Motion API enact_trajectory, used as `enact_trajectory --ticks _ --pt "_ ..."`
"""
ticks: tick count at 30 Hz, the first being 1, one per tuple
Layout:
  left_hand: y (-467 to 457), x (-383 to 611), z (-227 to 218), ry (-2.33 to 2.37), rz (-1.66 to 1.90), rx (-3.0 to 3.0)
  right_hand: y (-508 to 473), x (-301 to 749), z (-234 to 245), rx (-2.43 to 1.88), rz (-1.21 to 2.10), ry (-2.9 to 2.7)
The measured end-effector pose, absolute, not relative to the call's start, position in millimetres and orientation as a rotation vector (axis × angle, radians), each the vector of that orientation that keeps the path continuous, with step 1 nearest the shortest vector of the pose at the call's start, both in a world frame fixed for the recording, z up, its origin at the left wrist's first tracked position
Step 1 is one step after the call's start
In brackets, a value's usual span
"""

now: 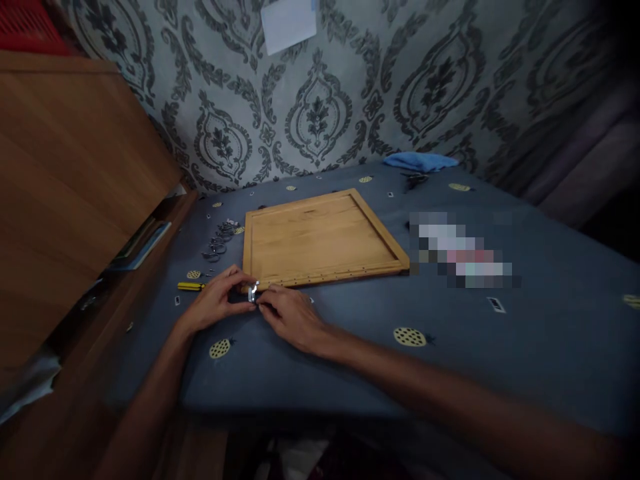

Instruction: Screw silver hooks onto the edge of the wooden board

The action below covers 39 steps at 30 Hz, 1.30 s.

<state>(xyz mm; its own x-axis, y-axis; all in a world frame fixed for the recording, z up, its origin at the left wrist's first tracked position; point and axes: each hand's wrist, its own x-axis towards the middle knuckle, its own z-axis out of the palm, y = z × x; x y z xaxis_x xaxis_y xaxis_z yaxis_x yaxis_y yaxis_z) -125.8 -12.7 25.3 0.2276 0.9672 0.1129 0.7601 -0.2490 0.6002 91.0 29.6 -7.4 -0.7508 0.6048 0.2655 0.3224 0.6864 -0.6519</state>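
Observation:
A small shiny curved metal piece [253,292], hook- or ring-like, is pinched between the thumb and fingers of my left hand [220,300] at the near left corner of a wooden panel [315,233]. Close against its right side, my right hand [290,313] has its fingertips pressed together; what is between them, if anything, is too small to make out. The panel lies flat with a raised frame and a row of small dark holes along its near edge. Left of it lie several similar metal pieces [220,240]. A yellow-handled tool [191,287], perhaps a screwdriver, rests beside my left hand.
A grey-blue sheet with printed pineapples [350,373] covers the surface. A blue cloth [420,161] and a dark object [415,180] lie at the back right. Blurred-out items sit right of the panel. A wooden cabinet [75,167] stands at the left, a patterned wall [320,113] behind.

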Motion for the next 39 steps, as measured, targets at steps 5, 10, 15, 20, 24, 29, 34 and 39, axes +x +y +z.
enact_trajectory --ticks 5,10,15,20,24,29,34,39 --pt "-14 -126 25 1.585 0.659 2.082 29 92 -10 -0.708 0.815 -2.421" --pt "-14 -125 24 1.608 0.643 2.056 35 100 -11 -0.642 0.756 -2.453" --pt "-13 -127 22 1.58 0.685 2.044 47 110 -11 -0.418 0.437 -2.482" --pt "-13 -128 21 1.58 0.703 2.024 49 110 -13 -0.365 0.412 -2.525" --pt "-13 -126 22 1.584 0.689 2.023 48 111 -19 -0.344 0.36 -2.573" --pt "-13 -124 22 1.616 0.641 2.061 48 111 -24 -0.36 0.367 -2.649" --pt "-16 -124 23 1.63 0.609 2.063 47 111 -20 -0.369 0.374 -2.706" --pt "-17 -123 25 1.636 0.588 2.042 46 112 -18 -0.361 0.302 -2.694"
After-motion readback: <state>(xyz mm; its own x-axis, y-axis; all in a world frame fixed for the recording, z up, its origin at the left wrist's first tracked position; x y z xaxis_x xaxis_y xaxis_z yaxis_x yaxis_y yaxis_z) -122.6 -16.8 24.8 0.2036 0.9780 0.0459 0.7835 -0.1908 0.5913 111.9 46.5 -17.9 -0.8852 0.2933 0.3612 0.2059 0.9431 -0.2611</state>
